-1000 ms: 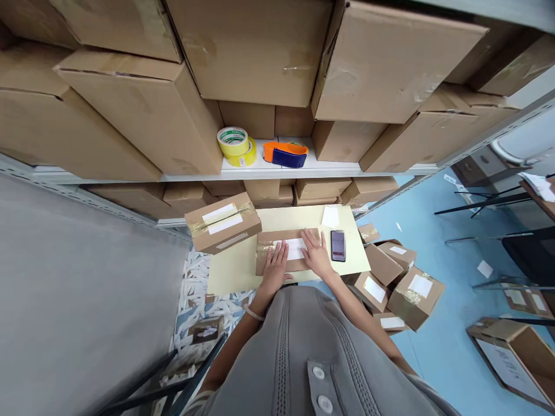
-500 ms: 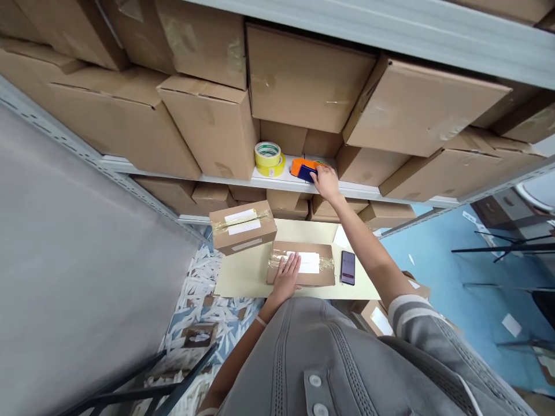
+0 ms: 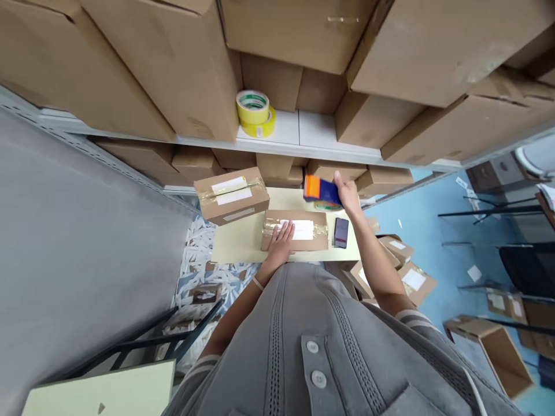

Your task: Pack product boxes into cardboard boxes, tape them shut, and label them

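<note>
My left hand (image 3: 281,242) lies flat with its fingers spread on top of a taped cardboard box (image 3: 319,231) that carries a white label (image 3: 303,230). Above the pale yellow table (image 3: 281,199), my right hand (image 3: 347,193) is closed around a blue and orange tape dispenser (image 3: 324,190), slightly blurred, with a roll of tape partly visible under it. A phone (image 3: 340,232) rests on the table just right of the box. To the left stands a second taped box (image 3: 232,195), tilted at an angle, with white labels on it.
Two yellow tape rolls (image 3: 255,113) are stacked on the metal shelf (image 3: 312,151) among large cardboard boxes (image 3: 299,34). A grey wall (image 3: 87,231) runs along the left. Labelled boxes (image 3: 414,280) lie on the blue floor at right. White paper strips (image 3: 197,245) cover the floor at left.
My right hand has lifted the tape dispenser off the shelf and brought it down and toward me, over the table. My left hand stays on the box. The view has tilted downward.
</note>
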Demonstrator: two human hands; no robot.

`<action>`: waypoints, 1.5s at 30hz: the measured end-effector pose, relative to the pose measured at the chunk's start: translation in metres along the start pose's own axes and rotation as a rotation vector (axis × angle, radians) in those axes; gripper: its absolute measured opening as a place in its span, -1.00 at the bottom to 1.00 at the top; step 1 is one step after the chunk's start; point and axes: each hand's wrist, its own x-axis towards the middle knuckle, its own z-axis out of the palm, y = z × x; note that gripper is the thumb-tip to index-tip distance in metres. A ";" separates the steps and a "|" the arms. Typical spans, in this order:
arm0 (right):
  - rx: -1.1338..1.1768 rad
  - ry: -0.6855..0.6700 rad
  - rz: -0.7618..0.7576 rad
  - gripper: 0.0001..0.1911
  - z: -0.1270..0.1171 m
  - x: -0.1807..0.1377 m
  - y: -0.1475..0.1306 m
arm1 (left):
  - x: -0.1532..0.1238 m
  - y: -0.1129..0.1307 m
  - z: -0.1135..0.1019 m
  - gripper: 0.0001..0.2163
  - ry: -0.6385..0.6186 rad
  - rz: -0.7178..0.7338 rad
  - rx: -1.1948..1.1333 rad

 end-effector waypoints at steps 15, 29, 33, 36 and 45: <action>0.090 0.087 0.259 -0.33 0.030 -0.091 0.096 | 0.019 0.013 -0.020 -0.34 -0.036 -0.077 -0.604; -0.018 0.096 0.188 -0.32 0.036 -0.091 0.093 | 0.054 0.035 -0.036 -0.74 0.070 -0.364 -1.557; -0.163 0.067 0.127 -0.33 0.034 -0.093 0.086 | 0.053 0.031 -0.046 -0.75 0.105 -0.338 -1.454; -0.296 0.005 0.079 -0.31 0.033 -0.093 0.081 | 0.050 0.022 -0.055 -0.78 0.114 -0.314 -1.412; -0.518 -0.175 -0.001 -0.21 0.057 -0.088 0.050 | -0.008 -0.070 -0.092 -0.81 0.258 -0.349 -1.369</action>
